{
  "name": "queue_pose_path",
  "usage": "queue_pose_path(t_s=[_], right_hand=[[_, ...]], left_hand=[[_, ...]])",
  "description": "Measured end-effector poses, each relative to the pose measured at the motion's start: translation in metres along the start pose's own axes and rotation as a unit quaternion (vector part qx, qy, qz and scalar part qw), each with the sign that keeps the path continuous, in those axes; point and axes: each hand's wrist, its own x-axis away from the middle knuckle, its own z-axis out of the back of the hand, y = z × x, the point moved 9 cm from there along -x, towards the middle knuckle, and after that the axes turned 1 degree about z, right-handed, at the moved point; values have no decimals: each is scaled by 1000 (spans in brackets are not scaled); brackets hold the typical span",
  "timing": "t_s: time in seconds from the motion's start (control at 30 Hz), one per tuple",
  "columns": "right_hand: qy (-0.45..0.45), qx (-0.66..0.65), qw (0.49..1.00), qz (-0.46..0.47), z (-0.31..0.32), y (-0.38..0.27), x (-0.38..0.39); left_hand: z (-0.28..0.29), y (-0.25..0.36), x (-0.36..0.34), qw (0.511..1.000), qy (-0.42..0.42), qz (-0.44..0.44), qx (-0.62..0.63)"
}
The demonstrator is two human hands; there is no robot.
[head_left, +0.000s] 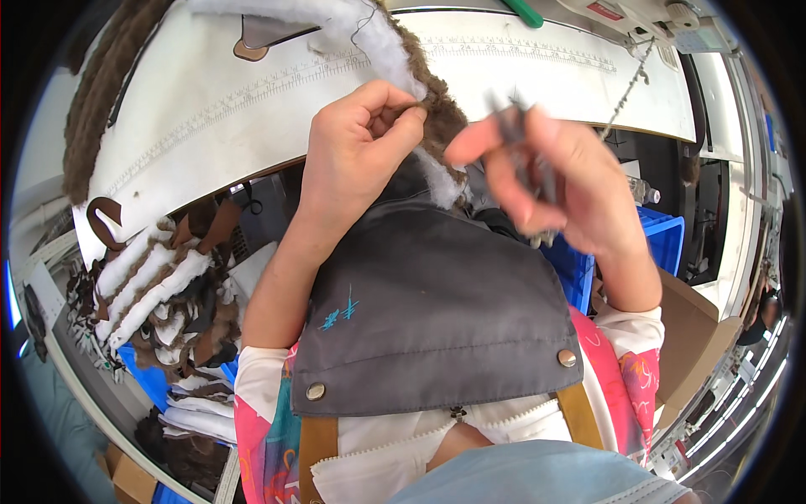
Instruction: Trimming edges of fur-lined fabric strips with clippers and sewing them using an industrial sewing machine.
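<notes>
My left hand (357,151) is closed in a pinch on the edge of a long strip of brown fur (441,113) with a fluffy white side (374,42). The strip runs over the table edge and hangs down in front of my dark grey apron (437,302). To the right of the strip, my right hand (558,172) is raised and blurred by motion. Its fingers curl round dark thread snips (512,122), whose tips point up and away. The snips are apart from the fur. A dark loose thread (363,29) lies on the white side of the strip.
The white table (227,126) bears printed ruler marks. Another brown fur strip (105,101) hangs over its left side. Bundled fur pieces (151,281) sit lower left. A blue crate (663,239) and a cardboard box (693,336) stand at right. A machine (638,17) is at the far right.
</notes>
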Motion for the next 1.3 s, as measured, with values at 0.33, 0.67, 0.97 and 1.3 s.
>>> queue_pose_path(t_s=[0.33, 0.67, 0.97, 1.3], right_hand=[[50, -79, 988, -120, 16, 44, -8], [32, -72, 990, -115, 14, 40, -11], [50, -53, 992, -108, 15, 38, -14], [103, 303, 942, 105, 29, -12, -10]], left_hand=[[-12, 2, -2, 999, -28, 10, 19], [-12, 4, -3, 1000, -30, 0, 7], [-13, 13, -1, 999, -41, -29, -15], [-5, 10, 1, 999, -26, 15, -34]])
